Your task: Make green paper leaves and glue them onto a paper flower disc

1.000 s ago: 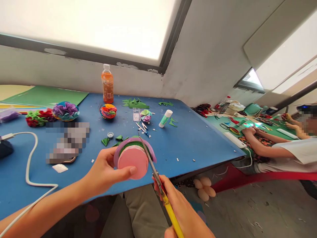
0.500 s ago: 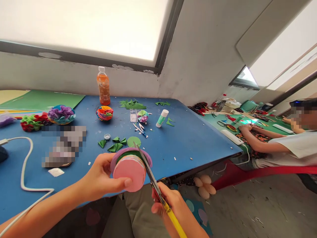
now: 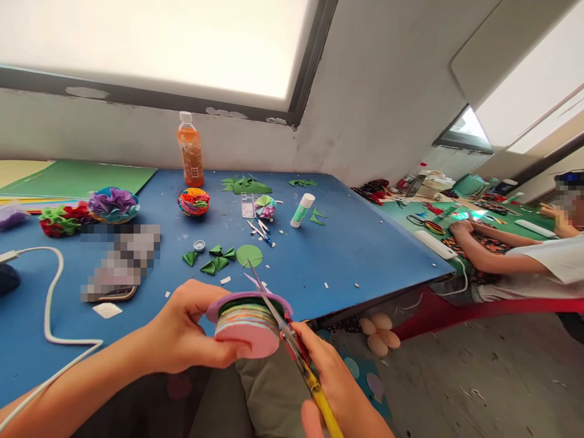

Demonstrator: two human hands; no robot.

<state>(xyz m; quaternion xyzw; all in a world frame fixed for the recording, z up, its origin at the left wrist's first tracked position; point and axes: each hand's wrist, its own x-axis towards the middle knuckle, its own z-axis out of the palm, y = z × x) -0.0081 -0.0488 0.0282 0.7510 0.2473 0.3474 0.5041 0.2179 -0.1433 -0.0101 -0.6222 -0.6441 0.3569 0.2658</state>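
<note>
My left hand (image 3: 194, 331) grips a thick stack of round paper discs (image 3: 249, 340), thumb on the pink near face. Pale edges of several layers show along its side. At the far end a wider purple sheet (image 3: 285, 304) sticks out past the discs, with a dark green layer beside it. My right hand (image 3: 333, 371) is closed round scissors with yellow handles (image 3: 314, 389). Their blades lie along the purple sheet's rim, and a thin purple sliver (image 3: 255, 283) stands up beside them. Just beyond the blade tip lies a flat green disc (image 3: 249, 255).
Folded green pieces (image 3: 214, 263), a glue stick (image 3: 303, 210), an orange drink bottle (image 3: 190, 149) and ruffled paper balls (image 3: 194, 202) are on the blue table (image 3: 356, 243). A white cable (image 3: 48, 304) runs at left. At right a person (image 3: 515, 255) works at a green table.
The stack has tilted in my left hand, so more layered edge shows and less pink face. The scissors have shifted slightly right and down. A purple sliver now sticks up by the blades.
</note>
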